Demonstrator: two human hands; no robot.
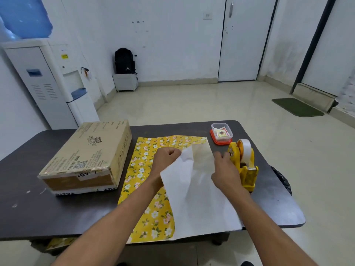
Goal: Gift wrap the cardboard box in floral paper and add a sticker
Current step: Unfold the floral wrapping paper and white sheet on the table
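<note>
A flat cardboard box (86, 156) lies on the left half of the dark table (38, 208). Beside it, a sheet of yellow floral paper (142, 169) is spread in the middle, with its right part folded over so the white underside (196, 204) faces up. My left hand (166, 160) grips the lifted white fold at its upper left edge. My right hand (223, 171) pinches the same fold at its right edge. A small clear tub with stickers (221, 132) on an orange lid stands at the far right.
A yellow tape dispenser (244, 164) with a clear roll stands right beside my right hand. The paper's near edge overhangs the table's front edge. Beyond the table are a water dispenser (51, 83), a black backpack (124, 61), a door and a green mat (297, 107).
</note>
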